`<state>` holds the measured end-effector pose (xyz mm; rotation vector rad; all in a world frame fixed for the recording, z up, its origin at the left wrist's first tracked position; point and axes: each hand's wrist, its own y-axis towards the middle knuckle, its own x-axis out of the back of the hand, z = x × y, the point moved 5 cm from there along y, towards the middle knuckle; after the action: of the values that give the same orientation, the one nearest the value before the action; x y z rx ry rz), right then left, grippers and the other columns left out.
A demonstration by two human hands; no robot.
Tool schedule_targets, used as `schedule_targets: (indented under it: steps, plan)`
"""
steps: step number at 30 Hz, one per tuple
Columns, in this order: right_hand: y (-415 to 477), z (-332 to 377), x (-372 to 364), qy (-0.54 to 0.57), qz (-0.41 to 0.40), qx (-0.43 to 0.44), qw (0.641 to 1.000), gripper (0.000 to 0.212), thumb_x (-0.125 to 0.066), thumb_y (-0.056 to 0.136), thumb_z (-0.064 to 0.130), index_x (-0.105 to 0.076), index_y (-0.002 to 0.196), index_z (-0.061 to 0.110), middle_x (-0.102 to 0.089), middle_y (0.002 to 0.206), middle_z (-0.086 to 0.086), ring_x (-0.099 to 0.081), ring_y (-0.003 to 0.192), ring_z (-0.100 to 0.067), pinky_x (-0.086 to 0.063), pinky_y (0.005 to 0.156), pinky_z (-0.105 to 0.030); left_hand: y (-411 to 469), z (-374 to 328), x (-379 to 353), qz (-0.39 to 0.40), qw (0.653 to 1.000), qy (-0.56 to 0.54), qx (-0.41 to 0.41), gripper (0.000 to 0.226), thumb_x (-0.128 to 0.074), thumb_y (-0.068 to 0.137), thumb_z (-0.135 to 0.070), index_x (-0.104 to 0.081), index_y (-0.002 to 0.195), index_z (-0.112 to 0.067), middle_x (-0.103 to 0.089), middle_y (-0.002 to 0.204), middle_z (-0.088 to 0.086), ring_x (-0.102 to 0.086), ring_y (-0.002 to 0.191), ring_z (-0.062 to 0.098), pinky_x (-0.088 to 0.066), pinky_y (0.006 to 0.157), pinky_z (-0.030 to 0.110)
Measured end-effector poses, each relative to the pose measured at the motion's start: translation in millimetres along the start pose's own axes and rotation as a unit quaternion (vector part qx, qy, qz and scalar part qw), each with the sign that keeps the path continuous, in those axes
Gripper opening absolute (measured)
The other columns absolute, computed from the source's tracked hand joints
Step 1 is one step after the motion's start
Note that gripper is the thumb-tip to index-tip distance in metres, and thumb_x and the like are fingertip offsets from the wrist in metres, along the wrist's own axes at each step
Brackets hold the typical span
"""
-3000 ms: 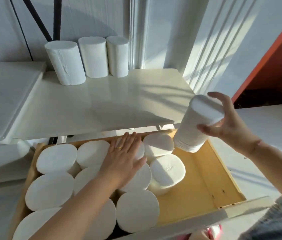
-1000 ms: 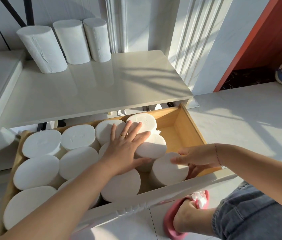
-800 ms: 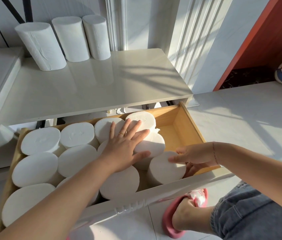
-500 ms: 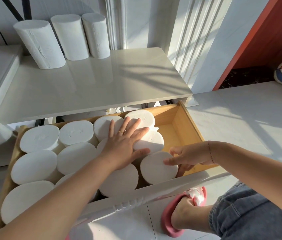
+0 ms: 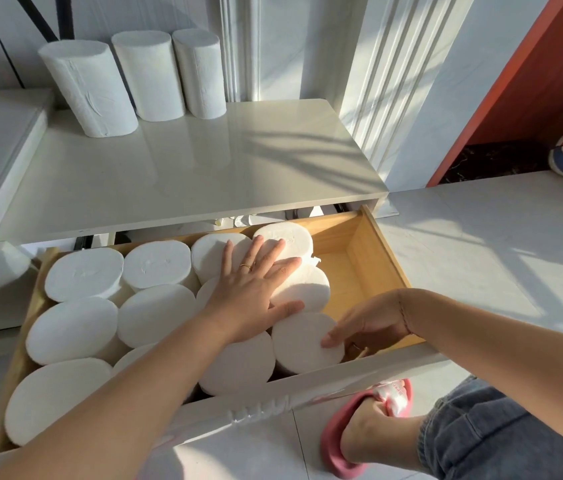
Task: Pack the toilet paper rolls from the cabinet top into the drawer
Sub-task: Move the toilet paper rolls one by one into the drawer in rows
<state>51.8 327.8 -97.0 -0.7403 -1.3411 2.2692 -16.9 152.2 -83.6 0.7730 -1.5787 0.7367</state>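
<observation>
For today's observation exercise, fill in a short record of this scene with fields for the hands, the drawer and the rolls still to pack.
left hand: flat, palm down on the rolls in the drawer
right hand: fingers against the roll nearest the drawer's right front
that roll: upright, in the drawer
drawer: open, right end bare
rolls on cabinet top: three, upright, at the back left
</observation>
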Motion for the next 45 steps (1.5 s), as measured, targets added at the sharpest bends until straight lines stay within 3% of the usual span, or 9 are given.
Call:
schedule_targets:
  steps: [5,10,13,17,20,26,32,40,45]
  plan:
    - [-7.3,13.6,2.4,-0.15,-0.091,-0.033,0.984,0.056,-0.044,0.096,0.047,-0.049,0.137,0.009,-0.057,0.138,-0.009,-0.054,0.118,-0.016,-0.035,0.113,-0.037,-2.0,0.7,2.3,-0.006,1.0,-0.003,-0.007,0.077,-0.002,0.077,-0.079,0.005,0.144,-0.043,0.017,0.157,-0.01,0.028,0.14,0.018,0.018,0.108,0.059]
    - [-61.3,97.0,15.0,-0.404,-0.326,0.048,0.854,0.047,-0.046,0.094,0.052,-0.072,0.095,0.012,-0.078,0.092,0.003,-0.069,0.082,-0.008,-0.052,0.081,-0.022,-21.8,31.7,13.9,-0.084,0.995,0.047,0.016,0.071,-0.014,0.088,-0.065,-0.013,0.149,-0.028,-0.001,0.159,-0.001,0.014,0.144,0.02,0.01,0.112,0.057]
    - [-75.9,170.1,32.1,-0.313,-0.426,0.204,0.824,0.038,-0.055,0.092,0.043,-0.071,0.09,0.009,-0.078,0.084,0.001,-0.072,0.076,-0.014,-0.057,0.069,-0.021,-27.9,66.8,32.3,-0.14,0.986,0.06,0.066,0.067,-0.025,0.091,-0.057,-0.027,0.147,-0.02,-0.015,0.157,0.003,-0.003,0.145,0.024,0.003,0.115,0.054]
    - [-57.2,259.8,87.1,-0.149,-0.564,0.344,0.736,0.049,-0.065,0.088,0.039,-0.055,0.125,0.008,-0.067,0.118,-0.01,-0.063,0.106,-0.023,-0.049,0.092,-0.034,-19.0,98.9,43.2,-0.149,0.979,0.042,0.13,0.068,-0.024,0.09,-0.055,-0.025,0.147,-0.017,-0.019,0.156,0.008,-0.011,0.144,0.029,-0.004,0.115,0.055]
    - [-32.4,306.7,134.5,-0.035,-0.595,0.377,0.709,0.069,-0.069,0.084,0.042,-0.041,0.137,0.009,-0.052,0.136,-0.012,-0.052,0.123,-0.023,-0.041,0.097,-0.028,-0.9,107.3,44.6,-0.145,0.979,0.038,0.14,0.067,-0.019,0.091,-0.054,-0.023,0.147,-0.017,-0.021,0.155,0.01,-0.019,0.143,0.03,-0.009,0.114,0.056]
    - [-4.6,375.7,192.6,0.022,-0.646,0.412,0.642,0.084,-0.074,0.077,0.044,-0.033,0.142,0.008,-0.044,0.144,-0.008,-0.044,0.131,-0.021,-0.036,0.108,-0.029,38.3,109.3,52.4,-0.182,0.974,0.004,0.133,0.061,-0.03,0.092,-0.051,-0.038,0.14,-0.014,-0.037,0.15,0.01,-0.032,0.138,0.028,-0.019,0.112,0.049]
    - [6.6,423.2,209.0,0.043,-0.652,0.46,0.601,0.088,-0.078,0.068,0.038,-0.033,0.138,0.012,-0.049,0.13,0.0,-0.049,0.116,-0.016,-0.039,0.092,-0.022,38.1,108.1,47.9,-0.205,0.97,0.015,0.131,0.059,-0.036,0.092,-0.049,-0.044,0.138,-0.012,-0.042,0.146,0.011,-0.036,0.136,0.029,-0.028,0.111,0.048]
    - [6.2,436.3,213.6,0.095,-0.644,0.464,0.6,0.068,-0.076,0.056,0.034,-0.043,0.113,0.016,-0.054,0.097,0.009,-0.058,0.093,-0.018,-0.053,0.081,-0.035,37.9,107.5,47.1,-0.215,0.967,0.02,0.134,0.059,-0.038,0.092,-0.05,-0.045,0.137,-0.012,-0.043,0.146,0.01,-0.036,0.136,0.028,-0.031,0.11,0.048]
    - [-1.9,404.1,190.0,0.079,-0.63,0.479,0.606,0.062,-0.073,0.057,0.031,-0.045,0.112,0.019,-0.058,0.093,0.012,-0.057,0.079,-0.004,-0.048,0.069,-0.024,37.3,106.9,47.3,-0.222,0.966,0.019,0.131,0.059,-0.039,0.092,-0.049,-0.045,0.137,-0.011,-0.045,0.144,0.011,-0.04,0.133,0.029,-0.032,0.109,0.049]
